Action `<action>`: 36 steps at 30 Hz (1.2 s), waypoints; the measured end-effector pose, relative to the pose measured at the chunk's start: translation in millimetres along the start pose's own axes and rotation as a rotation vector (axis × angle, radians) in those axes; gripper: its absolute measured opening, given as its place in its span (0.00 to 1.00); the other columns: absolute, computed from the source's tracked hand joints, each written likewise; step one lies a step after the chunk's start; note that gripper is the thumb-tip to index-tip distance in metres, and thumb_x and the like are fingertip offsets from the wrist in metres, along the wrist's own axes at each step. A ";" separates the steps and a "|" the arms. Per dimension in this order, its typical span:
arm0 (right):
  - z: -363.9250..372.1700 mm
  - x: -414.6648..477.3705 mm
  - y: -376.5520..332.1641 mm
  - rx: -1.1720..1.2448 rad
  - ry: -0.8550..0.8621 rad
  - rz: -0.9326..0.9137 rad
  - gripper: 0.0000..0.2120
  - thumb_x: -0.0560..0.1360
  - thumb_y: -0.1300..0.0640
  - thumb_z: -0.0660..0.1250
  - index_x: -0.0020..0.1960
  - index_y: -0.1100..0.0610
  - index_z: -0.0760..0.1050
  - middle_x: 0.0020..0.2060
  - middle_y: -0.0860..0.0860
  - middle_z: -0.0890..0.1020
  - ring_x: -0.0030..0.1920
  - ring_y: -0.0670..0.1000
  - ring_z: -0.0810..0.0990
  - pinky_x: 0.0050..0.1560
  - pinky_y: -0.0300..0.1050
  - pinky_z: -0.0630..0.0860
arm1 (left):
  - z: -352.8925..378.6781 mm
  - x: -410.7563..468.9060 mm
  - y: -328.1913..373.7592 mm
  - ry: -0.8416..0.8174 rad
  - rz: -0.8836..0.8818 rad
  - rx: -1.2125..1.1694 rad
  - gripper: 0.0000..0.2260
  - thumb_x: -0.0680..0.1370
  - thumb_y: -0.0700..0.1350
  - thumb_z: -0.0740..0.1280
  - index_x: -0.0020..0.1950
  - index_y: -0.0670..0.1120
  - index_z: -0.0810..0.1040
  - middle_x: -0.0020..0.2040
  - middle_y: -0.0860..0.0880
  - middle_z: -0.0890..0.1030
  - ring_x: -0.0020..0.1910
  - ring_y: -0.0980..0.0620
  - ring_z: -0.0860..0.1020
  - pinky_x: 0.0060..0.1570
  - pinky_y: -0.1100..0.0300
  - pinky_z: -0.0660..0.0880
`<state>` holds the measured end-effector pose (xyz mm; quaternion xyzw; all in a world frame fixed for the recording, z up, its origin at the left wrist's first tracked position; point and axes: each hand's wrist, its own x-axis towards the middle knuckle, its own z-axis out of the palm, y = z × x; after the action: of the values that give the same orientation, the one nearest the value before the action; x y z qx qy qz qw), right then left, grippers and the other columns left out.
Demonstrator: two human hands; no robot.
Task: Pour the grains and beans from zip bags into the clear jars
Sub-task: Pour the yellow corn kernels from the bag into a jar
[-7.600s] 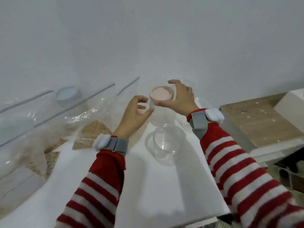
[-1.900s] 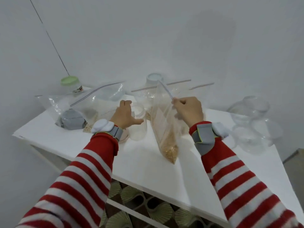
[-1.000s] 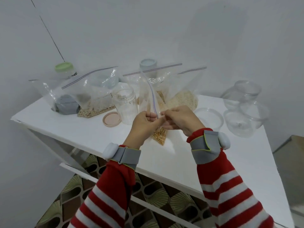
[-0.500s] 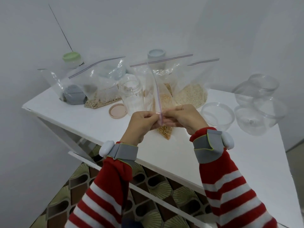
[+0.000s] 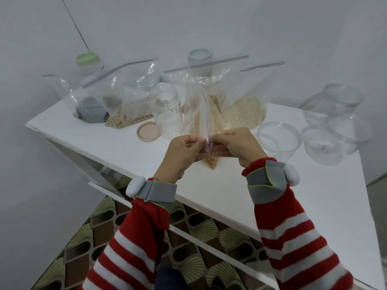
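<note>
A clear zip bag [image 5: 201,114] with tan grains in its lower corner is held edge-on over the white table [image 5: 117,147]. My left hand [image 5: 182,153] and my right hand [image 5: 236,145] pinch its zip strip from either side, fingertips almost meeting. Just behind and left stands an open clear jar [image 5: 166,114], empty, with its pink lid [image 5: 148,131] lying flat beside it. Part of the held bag is hidden by my hands.
Several other zip bags of grains [image 5: 244,114] lean along the wall, with a green-lidded jar [image 5: 88,59] and a grey-lidded jar [image 5: 199,57] behind them. Clear bowls and jars [image 5: 278,139] sit at the right. The table's front edge runs under my wrists.
The camera view has shifted slightly; both hands stay pinched on the bag's zip strip at about the same spot. Earlier, the jar was set down and the bag was picked up.
</note>
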<state>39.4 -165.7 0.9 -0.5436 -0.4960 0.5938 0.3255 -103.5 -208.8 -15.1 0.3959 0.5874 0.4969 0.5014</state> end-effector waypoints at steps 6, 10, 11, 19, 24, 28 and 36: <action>9.4 1.0 10.1 0.033 0.055 -0.075 0.04 0.72 0.71 0.69 0.39 0.67 0.81 0.32 0.60 0.82 0.32 0.53 0.83 0.35 0.41 0.82 | 6.8 0.0 -10.2 0.158 0.184 0.358 0.02 0.74 0.42 0.73 0.43 0.45 0.82 0.37 0.49 0.84 0.38 0.52 0.84 0.45 0.58 0.82; 7.7 2.6 12.2 0.004 0.026 -0.074 0.02 0.73 0.68 0.71 0.45 0.67 0.82 0.37 0.60 0.84 0.34 0.50 0.84 0.37 0.40 0.82 | 4.7 -0.9 -9.7 0.145 0.243 0.398 0.04 0.73 0.39 0.73 0.46 0.45 0.86 0.37 0.49 0.85 0.39 0.53 0.84 0.48 0.54 0.82; 7.2 3.7 12.7 -0.016 0.028 -0.075 0.02 0.72 0.67 0.72 0.45 0.67 0.82 0.37 0.61 0.84 0.35 0.51 0.85 0.39 0.41 0.83 | 4.3 -1.2 -10.0 0.142 0.236 0.385 0.04 0.74 0.39 0.72 0.45 0.46 0.86 0.36 0.47 0.85 0.39 0.51 0.85 0.48 0.51 0.82; 18.4 6.7 17.2 -0.280 0.184 -0.245 0.07 0.70 0.64 0.71 0.34 0.58 0.83 0.30 0.57 0.83 0.35 0.56 0.84 0.43 0.53 0.83 | 11.7 -3.1 -11.0 0.213 0.290 0.528 0.05 0.74 0.41 0.69 0.39 0.45 0.82 0.33 0.52 0.83 0.35 0.54 0.83 0.44 0.52 0.81; 24.2 4.3 16.7 -0.351 0.271 -0.322 0.03 0.69 0.62 0.72 0.38 0.61 0.83 0.31 0.49 0.82 0.39 0.49 0.81 0.46 0.47 0.80 | 11.2 0.2 -13.3 0.253 0.289 0.568 0.04 0.74 0.42 0.69 0.41 0.43 0.81 0.34 0.50 0.82 0.37 0.53 0.82 0.44 0.50 0.80; 26.7 5.0 14.9 -0.365 0.306 -0.342 0.04 0.69 0.62 0.71 0.37 0.62 0.82 0.31 0.49 0.81 0.39 0.48 0.81 0.45 0.45 0.79 | 11.8 1.5 -12.7 0.265 0.308 0.596 0.04 0.75 0.43 0.68 0.42 0.43 0.80 0.35 0.50 0.82 0.37 0.53 0.81 0.44 0.52 0.79; 26.2 9.0 18.0 -0.356 0.371 -0.361 0.04 0.67 0.60 0.72 0.35 0.60 0.80 0.32 0.48 0.81 0.40 0.49 0.81 0.45 0.47 0.79 | 10.7 2.3 -11.1 0.317 0.317 0.596 0.04 0.72 0.42 0.67 0.40 0.42 0.79 0.34 0.49 0.81 0.37 0.51 0.80 0.43 0.52 0.77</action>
<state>15.0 -168.8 -21.2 -0.5944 -0.6128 0.3208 0.4101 -93.0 -206.8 -26.4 0.5286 0.7079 0.4307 0.1841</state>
